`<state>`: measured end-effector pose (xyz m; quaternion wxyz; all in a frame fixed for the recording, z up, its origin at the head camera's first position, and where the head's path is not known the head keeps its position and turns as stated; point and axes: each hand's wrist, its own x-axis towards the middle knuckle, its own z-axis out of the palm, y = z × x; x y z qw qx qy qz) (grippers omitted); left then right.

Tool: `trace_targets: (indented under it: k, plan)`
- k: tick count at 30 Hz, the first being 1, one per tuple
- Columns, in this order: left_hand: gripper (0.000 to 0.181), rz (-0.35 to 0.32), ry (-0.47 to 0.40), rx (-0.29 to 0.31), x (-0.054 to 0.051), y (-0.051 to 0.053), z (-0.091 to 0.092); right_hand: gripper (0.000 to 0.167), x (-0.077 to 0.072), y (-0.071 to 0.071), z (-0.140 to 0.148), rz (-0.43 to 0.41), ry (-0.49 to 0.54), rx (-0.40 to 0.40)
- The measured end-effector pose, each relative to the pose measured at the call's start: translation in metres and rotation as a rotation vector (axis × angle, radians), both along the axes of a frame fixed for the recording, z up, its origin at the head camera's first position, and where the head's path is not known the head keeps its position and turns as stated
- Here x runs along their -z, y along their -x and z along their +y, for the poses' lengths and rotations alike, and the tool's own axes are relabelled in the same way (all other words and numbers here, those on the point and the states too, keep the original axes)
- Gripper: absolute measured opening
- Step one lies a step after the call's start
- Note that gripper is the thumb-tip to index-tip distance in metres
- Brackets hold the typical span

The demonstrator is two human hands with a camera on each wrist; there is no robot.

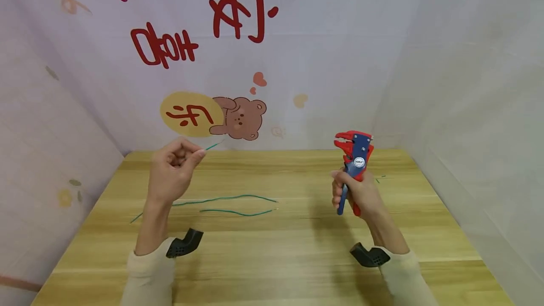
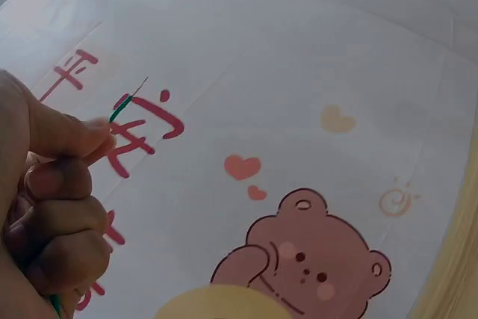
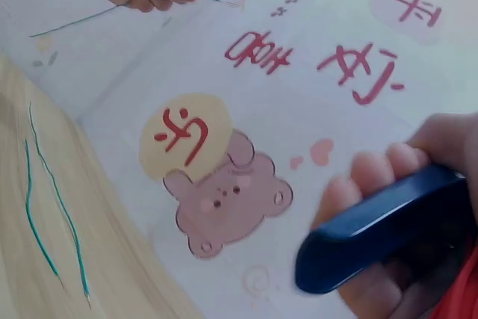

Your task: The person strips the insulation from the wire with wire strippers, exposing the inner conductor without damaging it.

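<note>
My left hand (image 1: 172, 174) is raised above the table on the left. Its thumb and forefinger pinch a green wire (image 1: 214, 146), whose thin bare end points up and right in the left wrist view. In the right wrist view, this wire's tail (image 3: 78, 23) trails out behind the hand. Over the table's right side, my right hand (image 1: 364, 193) grips the handles of a red and blue wire stripper (image 1: 361, 148). The tool stands upright, its jaws pointing left with a gap between them. Wire and stripper are far apart.
Two more green wires (image 1: 238, 213) with bare ends lie on the wooden table (image 1: 255, 259), left of centre. Small green scraps (image 1: 378, 181) lie behind the right hand. A printed white cloth (image 1: 340, 37) rises behind the table and along both sides.
</note>
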<state>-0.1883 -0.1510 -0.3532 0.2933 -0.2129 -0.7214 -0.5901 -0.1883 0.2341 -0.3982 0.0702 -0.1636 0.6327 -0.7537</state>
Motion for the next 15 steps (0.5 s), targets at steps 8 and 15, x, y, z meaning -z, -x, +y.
trace_targets:
  k: [8,15]
  plan:
    - [0.01,-0.08,0.146,0.119,0.004,0.003,0.022,0.015,0.003,-0.002,-0.009,0.02,-0.189,-0.138]
    - [0.01,-0.118,0.186,0.153,0.013,0.006,0.032,0.014,0.007,-0.001,-0.011,0.061,-0.223,-0.171]
